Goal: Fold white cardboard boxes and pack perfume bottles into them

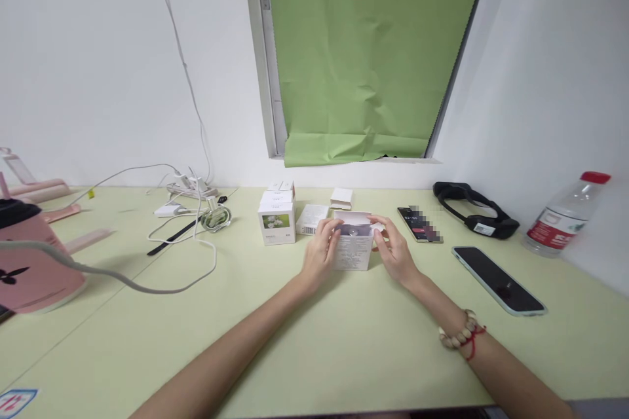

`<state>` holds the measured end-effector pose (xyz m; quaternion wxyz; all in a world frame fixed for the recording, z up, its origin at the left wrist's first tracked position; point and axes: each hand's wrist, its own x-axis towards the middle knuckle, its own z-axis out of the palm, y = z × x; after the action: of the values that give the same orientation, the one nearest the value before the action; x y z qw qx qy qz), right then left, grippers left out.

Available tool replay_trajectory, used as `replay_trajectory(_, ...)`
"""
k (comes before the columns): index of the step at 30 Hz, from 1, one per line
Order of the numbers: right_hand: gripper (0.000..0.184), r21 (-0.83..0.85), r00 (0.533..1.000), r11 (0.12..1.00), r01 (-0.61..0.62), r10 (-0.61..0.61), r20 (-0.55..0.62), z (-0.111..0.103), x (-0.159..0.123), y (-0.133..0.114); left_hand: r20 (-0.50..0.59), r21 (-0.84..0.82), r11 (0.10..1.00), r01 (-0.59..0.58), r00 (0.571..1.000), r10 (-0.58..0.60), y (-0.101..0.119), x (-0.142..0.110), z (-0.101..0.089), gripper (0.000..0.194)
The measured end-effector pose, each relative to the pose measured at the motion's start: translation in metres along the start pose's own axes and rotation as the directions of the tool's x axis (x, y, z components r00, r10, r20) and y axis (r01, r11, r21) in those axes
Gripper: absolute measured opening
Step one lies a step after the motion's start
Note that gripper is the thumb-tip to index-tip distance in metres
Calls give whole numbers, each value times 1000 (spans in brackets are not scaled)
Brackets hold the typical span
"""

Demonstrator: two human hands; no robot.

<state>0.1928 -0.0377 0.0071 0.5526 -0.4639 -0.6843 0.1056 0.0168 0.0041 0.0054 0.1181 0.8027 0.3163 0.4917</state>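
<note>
A small white carton [354,250] stands on the pale green table [304,340] with its top flap open. My left hand [320,253] grips its left side, fingers curled around the edge. At the carton's right top corner, my right hand [394,249] pinches the opened flap. Something dark and rounded shows inside the opening; I cannot make out what it is. A bead bracelet with a red thread [462,335] sits on my right wrist.
Other white boxes [278,221] [311,218] [341,198] stand behind the carton. A glass perfume bottle [215,217], cables and a power strip [189,191] lie left. A pink appliance [29,262] is far left. Two phones [419,224] [497,277], a black headband device [474,209] and a water bottle [565,215] lie right.
</note>
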Motion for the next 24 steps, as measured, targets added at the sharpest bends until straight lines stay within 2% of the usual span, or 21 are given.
replay_trajectory(8, 27, -66, 999, 997, 28, -26, 34, -2, -1, -1, 36, 180, 975, -127, 992, 123, -11, -4, 3, 28)
replay_trajectory(10, 27, -106, 1000, 994, 31, -30, 9, -1, -1, -2, 66, 226, 963, -146, 989, 135, -11, -5, 4, 26)
replay_trajectory(12, 24, -143, 996, 989, 44, -54, -68, 0, 0, -2, 69, 251, 956, -153, 988, 139, -10, -6, 5, 27)
replay_trajectory(14, 21, -174, 979, 982, 75, -105, -173, 1, 0, -2, 18, 288, 940, -181, 983, 184, -10, -7, 6, 27)
replay_trajectory(16, 17, -226, 951, 965, 135, -190, -242, 1, 0, -3, -37, 350, 903, -248, 960, 278, -11, -8, 7, 27)
replay_trajectory(18, 12, -283, 927, 936, 208, -281, -248, 2, -1, -3, -35, 398, 861, -317, 932, 360, -13, -9, 7, 30)
replay_trajectory(20, 11, -292, 921, 924, 248, -318, -225, 3, -2, -5, 13, 410, 837, -363, 920, 392, -14, -9, 7, 36)
replay_trajectory(22, 10, -207, 939, 956, 207, -254, -232, 4, -3, -7, 60, 397, 827, -397, 911, 409, -12, -9, 6, 39)
replay_trajectory(24, 17, -43, 956, 995, 86, -94, -277, 6, -2, -9, 87, 357, 835, -419, 905, 417, -9, -9, 5, 42)
